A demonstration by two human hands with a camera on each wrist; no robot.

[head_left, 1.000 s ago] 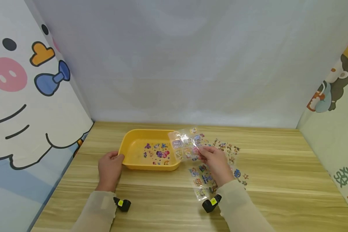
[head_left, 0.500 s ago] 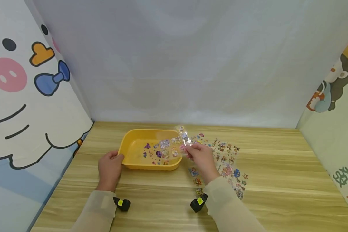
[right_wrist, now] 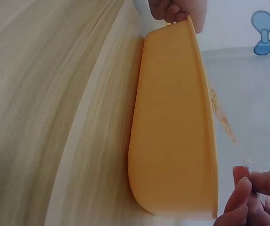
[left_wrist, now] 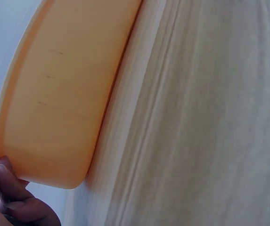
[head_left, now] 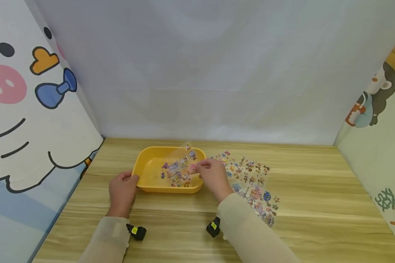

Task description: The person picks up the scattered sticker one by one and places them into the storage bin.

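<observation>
A yellow plastic tray [head_left: 148, 170] stands on the table, with stickers lying on its floor. At its left end my left hand [head_left: 122, 193] pinches the rim between thumb and fingers, which also shows in the left wrist view, where the tray's wall [left_wrist: 59, 103] fills the upper left. My right hand [head_left: 214, 178] pinches a clear sticker sheet [head_left: 184, 162] by its right edge and holds it over the tray. In the right wrist view the sheet [right_wrist: 224, 123] slants above the rim, partly hidden by the tray's side.
Several clear sticker sheets [head_left: 257, 191] with small colourful figures lie spread on the wooden table [head_left: 309, 197] right of the tray, partly under my right forearm. A pale cloth backdrop [head_left: 217, 73] rises behind, and printed cartoon cloths flank both sides.
My right hand has carried the sticker sheet leftward, from the tray's right end to over its middle. My left hand keeps its hold on the rim.
</observation>
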